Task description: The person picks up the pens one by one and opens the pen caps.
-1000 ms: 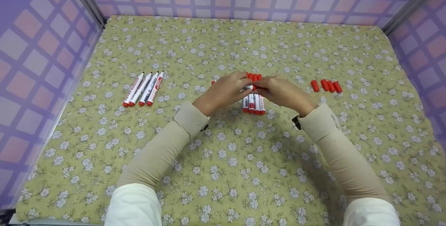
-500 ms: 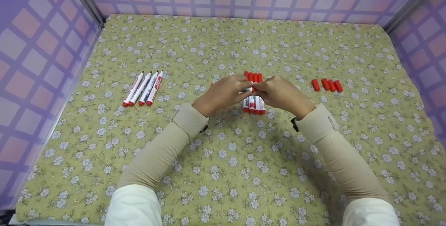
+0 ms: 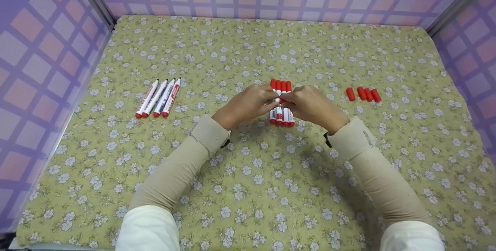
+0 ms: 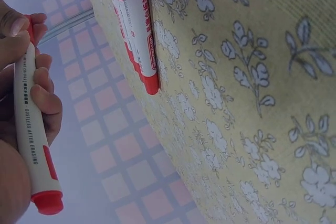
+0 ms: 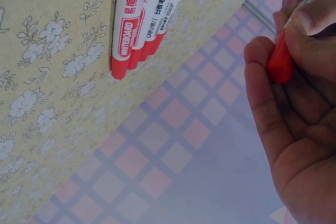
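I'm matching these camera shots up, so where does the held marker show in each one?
Head: the held marker sits near the middle, mostly hidden by the fingers.
Left wrist: it runs along the left side, red end lowest.
Right wrist: upper right, red cap lowest.
Shared landmark: the row of markers on the cloth, in all three views.

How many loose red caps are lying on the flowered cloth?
4, all toward the right: one cap sits slightly apart, leftmost; three caps lie close together. More could hide beneath the left hand or right hand.
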